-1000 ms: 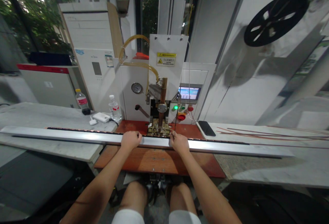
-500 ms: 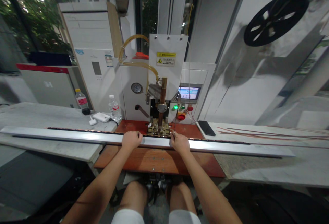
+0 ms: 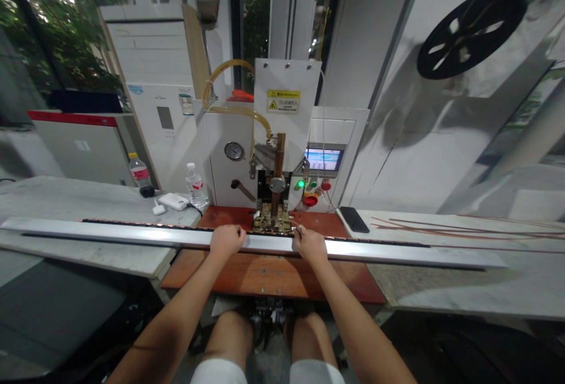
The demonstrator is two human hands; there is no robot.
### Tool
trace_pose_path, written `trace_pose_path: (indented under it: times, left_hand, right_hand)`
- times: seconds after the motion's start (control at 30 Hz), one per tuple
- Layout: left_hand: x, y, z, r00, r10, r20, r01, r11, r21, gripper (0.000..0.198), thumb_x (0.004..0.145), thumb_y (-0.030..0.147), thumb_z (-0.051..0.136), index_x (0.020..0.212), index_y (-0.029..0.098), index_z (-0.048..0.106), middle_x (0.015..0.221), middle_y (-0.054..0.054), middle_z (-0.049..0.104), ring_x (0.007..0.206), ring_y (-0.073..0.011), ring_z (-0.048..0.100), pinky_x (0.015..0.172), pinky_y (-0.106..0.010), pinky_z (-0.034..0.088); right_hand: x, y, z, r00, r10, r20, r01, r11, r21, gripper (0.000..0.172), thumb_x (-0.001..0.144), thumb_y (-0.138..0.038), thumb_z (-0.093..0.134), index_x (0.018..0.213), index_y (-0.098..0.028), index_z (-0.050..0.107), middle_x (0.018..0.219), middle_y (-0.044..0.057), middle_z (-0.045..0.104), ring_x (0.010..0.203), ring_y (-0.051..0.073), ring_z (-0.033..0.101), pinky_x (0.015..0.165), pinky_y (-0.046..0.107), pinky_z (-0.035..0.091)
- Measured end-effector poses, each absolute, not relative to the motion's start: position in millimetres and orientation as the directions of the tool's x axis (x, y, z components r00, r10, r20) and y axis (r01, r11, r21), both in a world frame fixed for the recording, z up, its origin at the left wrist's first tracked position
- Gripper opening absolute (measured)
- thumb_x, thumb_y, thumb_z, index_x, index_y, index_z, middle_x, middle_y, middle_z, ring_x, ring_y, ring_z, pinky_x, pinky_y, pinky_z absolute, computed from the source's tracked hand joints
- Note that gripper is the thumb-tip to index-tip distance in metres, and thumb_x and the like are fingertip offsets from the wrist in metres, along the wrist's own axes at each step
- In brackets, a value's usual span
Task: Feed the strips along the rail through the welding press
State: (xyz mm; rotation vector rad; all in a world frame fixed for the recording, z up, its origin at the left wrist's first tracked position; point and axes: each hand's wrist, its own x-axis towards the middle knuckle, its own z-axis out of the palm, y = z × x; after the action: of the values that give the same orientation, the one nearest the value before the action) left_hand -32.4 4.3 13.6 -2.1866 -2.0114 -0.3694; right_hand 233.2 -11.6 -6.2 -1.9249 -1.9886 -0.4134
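Observation:
A long silvery metal bar [image 3: 269, 244] lies crosswise in front of me, with a thin dark strip [image 3: 145, 225] showing copper-coloured bits along its far edge. My left hand [image 3: 227, 240] rests over the bar, fingers curled closed at the strip, left of the press machine's copper electrode [image 3: 277, 166]. Just right of it, my right hand [image 3: 311, 244] is closed in a pinch at the strip's edge; its small held piece is too small to name. Between the hands, a brass-coloured fixture [image 3: 270, 217] sits under the electrode.
Reddish-brown boards [image 3: 265, 275] support the middle of the bar. Stone-like tabletops lie either side. A phone [image 3: 354, 219] and thin copper-coloured rods [image 3: 419, 229] are on the right; a water bottle [image 3: 196, 186], cola bottle [image 3: 140, 175] and white charger [image 3: 174, 201] stand left.
The camera view has shifted very slightly. Both hands stay closed at nearly the same places on the bar, and the electrode shows no visible movement.

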Motion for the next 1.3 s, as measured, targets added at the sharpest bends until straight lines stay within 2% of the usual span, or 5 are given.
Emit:
trace_pose_path:
  times: [0.4, 0.83, 1.3]
  left_hand:
    - [-30.3, 5.9, 11.4, 0.058, 0.963, 0.262, 0.994, -0.081, 0.078, 0.046, 0.086, 0.040, 0.030, 0.083, 0.019, 0.071, 0.085, -0.012, 0.070, 0.082, -0.0212, 0.064, 0.075, -0.030, 0.042]
    - [-25.7, 3.5, 13.5, 0.072, 0.961, 0.268, 0.994, -0.090, 0.054, 0.046, 0.086, 0.039, 0.030, 0.082, 0.019, 0.071, 0.082, -0.011, 0.070, 0.079, -0.0208, 0.064, 0.074, -0.029, 0.042]
    - [-21.5, 7.6, 14.4, 0.076, 0.969, 0.236, 0.994, -0.092, 0.057, 0.048, 0.086, 0.039, 0.028, 0.085, 0.018, 0.072, 0.085, -0.012, 0.070, 0.080, -0.0229, 0.064, 0.074, -0.031, 0.044]
  right_hand:
    - [235.7, -12.2, -5.2, -0.016, 0.897, 0.441, 0.998, 0.042, -0.048, 0.034, 0.093, -0.035, 0.034, 0.106, -0.019, 0.061, 0.077, 0.007, 0.068, 0.067, 0.015, 0.061, 0.061, 0.023, 0.034]
    - [239.1, -14.2, -3.4, -0.021, 0.892, 0.451, 0.999, 0.036, -0.026, 0.034, 0.093, -0.037, 0.032, 0.093, -0.020, 0.061, 0.073, 0.006, 0.067, 0.064, 0.016, 0.061, 0.056, 0.024, 0.029]
    - [241.9, -12.7, 0.2, -0.020, 0.916, 0.401, 0.999, 0.034, -0.027, 0.033, 0.092, -0.036, 0.033, 0.105, -0.022, 0.060, 0.080, 0.007, 0.069, 0.070, 0.018, 0.064, 0.062, 0.024, 0.037]
